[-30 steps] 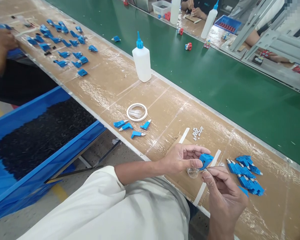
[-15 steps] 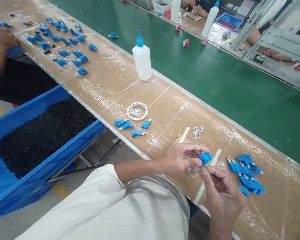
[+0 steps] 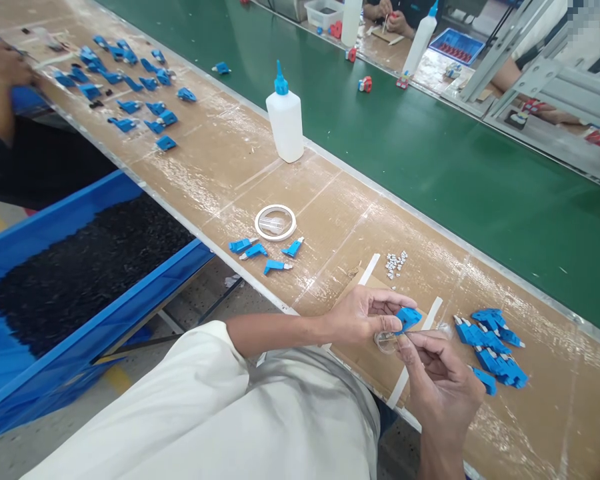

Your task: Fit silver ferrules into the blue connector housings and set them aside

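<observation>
Between the thumb and fingers of my left hand (image 3: 367, 313) is a small blue plastic part (image 3: 408, 319), held over the cardboard sheet. My right hand (image 3: 437, 367) is pinched closed just below and to the right of it; what its fingertips hold is too small to make out. Under the blue part lies a small round clear dish (image 3: 386, 342). Tiny white pieces (image 3: 396, 265) sit in a loose cluster beyond my hands. A pile of blue parts with white tips (image 3: 495, 350) lies to the right of my right hand.
Several blue parts (image 3: 254, 251) lie beside a white tape roll (image 3: 275, 223). A white bottle with a blue nozzle (image 3: 286, 127) stands near the green conveyor (image 3: 420, 167). At left are another person's hand (image 3: 3, 67) and a blue bin rim (image 3: 55, 213) around black pieces.
Both hands have shifted slightly left, and the blue part has tilted a little in my left hand. Parts on the green conveyor have moved a little to the left.
</observation>
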